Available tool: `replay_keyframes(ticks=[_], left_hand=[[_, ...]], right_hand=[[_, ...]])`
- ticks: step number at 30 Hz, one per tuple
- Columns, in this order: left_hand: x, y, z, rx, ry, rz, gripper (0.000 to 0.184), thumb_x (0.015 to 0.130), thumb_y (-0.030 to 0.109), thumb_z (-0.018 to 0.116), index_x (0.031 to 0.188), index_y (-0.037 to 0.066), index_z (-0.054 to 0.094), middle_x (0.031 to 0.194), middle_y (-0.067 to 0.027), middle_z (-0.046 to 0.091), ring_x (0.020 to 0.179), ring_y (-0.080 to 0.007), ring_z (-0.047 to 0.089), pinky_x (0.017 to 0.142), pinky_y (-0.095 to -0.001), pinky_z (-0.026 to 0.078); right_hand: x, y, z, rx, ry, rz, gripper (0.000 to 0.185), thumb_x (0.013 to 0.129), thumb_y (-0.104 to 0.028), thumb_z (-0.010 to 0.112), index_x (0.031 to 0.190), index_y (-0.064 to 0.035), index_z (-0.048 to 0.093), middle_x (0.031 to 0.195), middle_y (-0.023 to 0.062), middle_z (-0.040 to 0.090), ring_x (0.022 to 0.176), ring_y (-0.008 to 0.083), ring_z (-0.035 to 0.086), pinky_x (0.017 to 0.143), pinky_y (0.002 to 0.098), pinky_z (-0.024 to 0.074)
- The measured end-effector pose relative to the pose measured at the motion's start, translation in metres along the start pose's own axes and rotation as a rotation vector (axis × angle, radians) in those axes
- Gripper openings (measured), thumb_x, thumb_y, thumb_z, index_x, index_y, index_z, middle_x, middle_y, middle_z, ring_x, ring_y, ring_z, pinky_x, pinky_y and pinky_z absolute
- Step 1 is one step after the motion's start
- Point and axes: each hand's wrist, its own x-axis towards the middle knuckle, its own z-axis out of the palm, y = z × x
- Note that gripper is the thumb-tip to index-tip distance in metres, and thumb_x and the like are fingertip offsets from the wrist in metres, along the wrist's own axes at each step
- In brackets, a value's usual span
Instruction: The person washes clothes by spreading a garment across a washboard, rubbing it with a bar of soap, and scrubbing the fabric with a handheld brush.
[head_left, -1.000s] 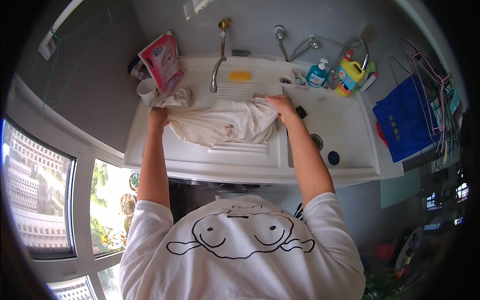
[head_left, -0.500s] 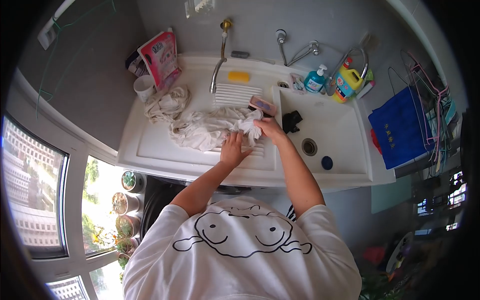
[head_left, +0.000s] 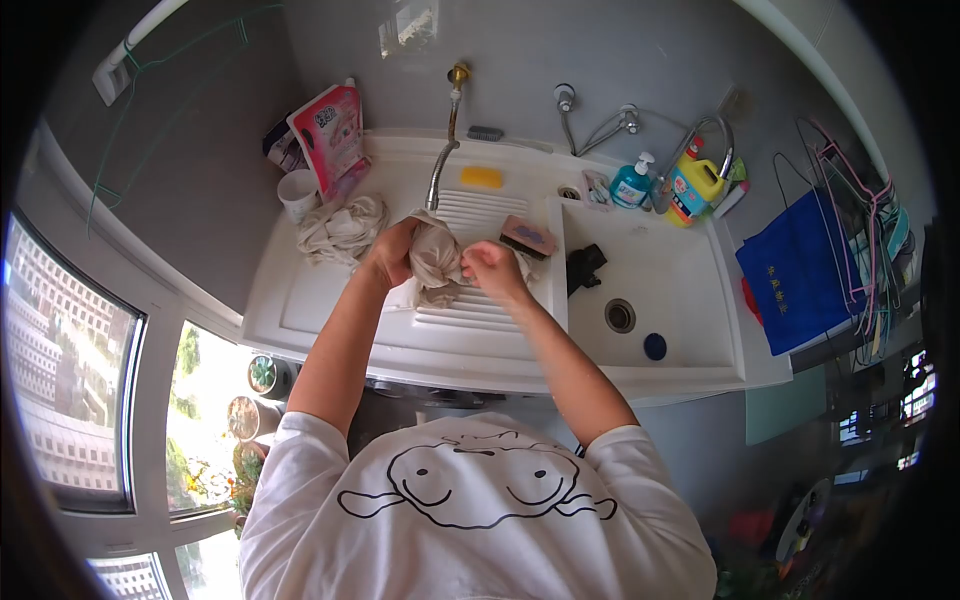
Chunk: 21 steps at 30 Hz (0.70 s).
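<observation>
In the head view, the white cloth is bunched over the ribbed washboard. The left hand has its grip closed around the cloth's left side; the right hand has its grip curled in at the right side, seemingly pinching fabric, though blur hides how much. The faucet hangs just far of the left hand. A pink brush lies close to the right hand's far side, with a yellow bar farther off. A cloth heap sits left, beside a white cup. On the right, a divider borders the basin, which holds a black item. Smooth surface stretches from the cloth to the near-left rim.
</observation>
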Motion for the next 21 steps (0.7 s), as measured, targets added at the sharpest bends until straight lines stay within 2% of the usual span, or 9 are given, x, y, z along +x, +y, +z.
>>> replay_keyframes(ticks=[1,2,5,7,11,13,17,19,21], left_hand=[[-0.002,-0.002,-0.001,-0.070,-0.135,-0.037,0.033,0.089,0.025,0.033,0.104,0.001,0.048,0.094,-0.0112,0.056,0.083,-0.0227,0.057,0.075,-0.0358,0.047],[-0.006,-0.004,-0.001,-0.095,-0.189,-0.038,0.033,0.088,0.023,0.034,0.105,-0.002,0.048,0.097,-0.0127,0.056,0.085,-0.0239,0.057,0.077,-0.0357,0.047],[-0.014,0.003,-0.005,-0.228,-0.289,-0.074,0.032,0.087,0.021,0.036,0.105,-0.003,0.048,0.098,-0.0141,0.056,0.086,-0.0248,0.057,0.079,-0.0361,0.046],[-0.025,0.021,-0.010,-0.290,-0.349,-0.076,0.033,0.087,0.020,0.038,0.107,-0.004,0.047,0.102,-0.0163,0.055,0.090,-0.0255,0.056,0.082,-0.0366,0.045],[-0.044,0.063,-0.032,-0.264,-0.317,0.020,0.032,0.085,0.018,0.044,0.107,-0.005,0.046,0.103,-0.0169,0.055,0.091,-0.0261,0.057,0.082,-0.0359,0.046],[-0.051,0.075,-0.045,-0.193,-0.230,-0.003,0.030,0.082,0.015,0.049,0.104,-0.005,0.049,0.101,-0.0165,0.056,0.089,-0.0239,0.057,0.081,-0.0343,0.047],[-0.052,0.087,-0.064,0.544,0.282,0.198,0.026,0.076,0.014,0.057,0.096,-0.003,0.057,0.095,-0.0146,0.059,0.083,-0.0218,0.059,0.073,-0.0320,0.048],[-0.034,0.090,-0.102,0.665,0.364,0.191,0.027,0.075,0.015,0.058,0.097,-0.002,0.058,0.094,-0.0154,0.060,0.082,-0.0235,0.059,0.071,-0.0327,0.048],[-0.017,0.080,-0.152,1.251,0.818,0.452,0.029,0.071,0.019,0.060,0.095,0.003,0.059,0.092,-0.0186,0.059,0.081,-0.0281,0.059,0.071,-0.0355,0.047]], right_hand=[[0.003,0.001,0.016,0.001,-0.005,-0.001,0.015,0.078,-0.012,0.054,0.083,0.0012,0.054,0.066,0.0059,0.057,0.058,0.0132,0.056,0.056,0.0224,0.0451],[0.006,0.001,0.031,0.112,0.081,-0.163,0.017,0.076,-0.011,0.056,0.087,0.0013,0.054,0.071,0.0075,0.058,0.065,0.0160,0.057,0.060,0.0239,0.0453],[0.030,0.002,0.033,-0.100,0.168,-0.244,0.028,0.071,-0.009,0.058,0.095,0.0015,0.050,0.081,0.0101,0.058,0.080,0.0214,0.056,0.070,0.0283,0.0437],[0.044,-0.005,0.027,-0.199,0.130,-0.107,0.025,0.071,-0.013,0.060,0.088,0.0011,0.048,0.073,0.0074,0.055,0.070,0.0203,0.053,0.064,0.0307,0.0424],[0.050,-0.046,0.009,-0.105,0.026,-0.349,0.030,0.072,-0.024,0.067,0.070,-0.0038,0.044,0.060,0.0008,0.043,0.055,0.0097,0.038,0.051,0.0245,0.0351],[0.056,-0.066,-0.004,-0.229,-0.126,-0.382,0.036,0.068,-0.029,0.070,0.064,-0.0044,0.043,0.056,-0.0009,0.042,0.052,0.0089,0.036,0.048,0.0239,0.0339],[0.057,-0.078,-0.013,-0.380,-0.199,-0.331,0.041,0.066,-0.033,0.071,0.060,-0.0039,0.043,0.054,0.0013,0.046,0.049,0.0118,0.040,0.048,0.0253,0.0361],[0.067,-0.053,-0.027,-0.658,0.001,-0.316,0.038,0.066,-0.034,0.070,0.065,-0.0037,0.047,0.055,0.0059,0.050,0.051,0.0188,0.047,0.050,0.0294,0.0397],[0.065,-0.017,-0.044,-0.722,0.077,-0.233,0.036,0.067,-0.033,0.069,0.070,-0.0039,0.049,0.061,0.0082,0.053,0.056,0.0223,0.050,0.054,0.0314,0.0414]])
